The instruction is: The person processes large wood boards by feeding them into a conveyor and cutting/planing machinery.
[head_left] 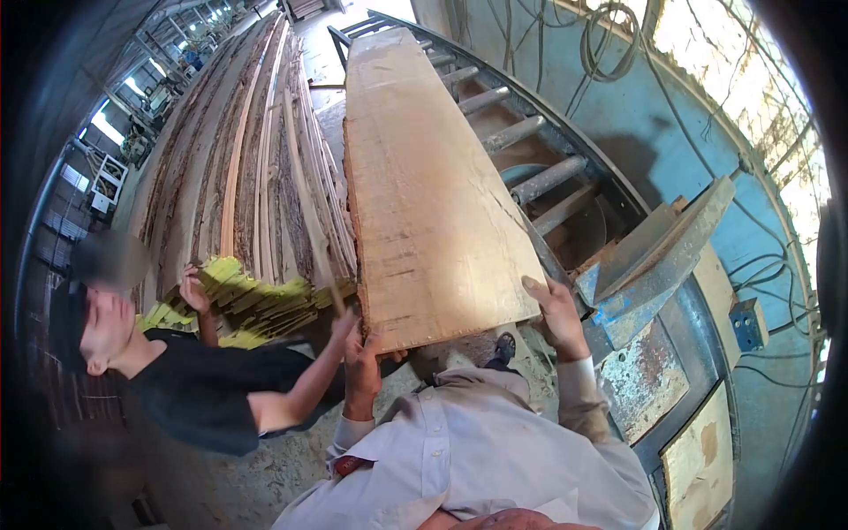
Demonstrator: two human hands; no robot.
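A long, wide wooden board [433,203] with a rough bark edge on its left stretches away from me, its far part over a roller conveyor [539,181]. My left hand [360,375] grips the near left corner of the board. At the near right corner, my right hand [558,311] holds the board's edge, thumb on top. A co-worker [212,384] in a dark T-shirt stands at the left, one hand close beside my left hand and the other raised near the stacked boards.
A big stack of rough boards [238,150] with yellow-green painted ends lies at the left. Right of the conveyor stand a metal machine part [658,265] and a blue wall [565,53] with hanging cables. A small electrical box [749,325] sits at the far right.
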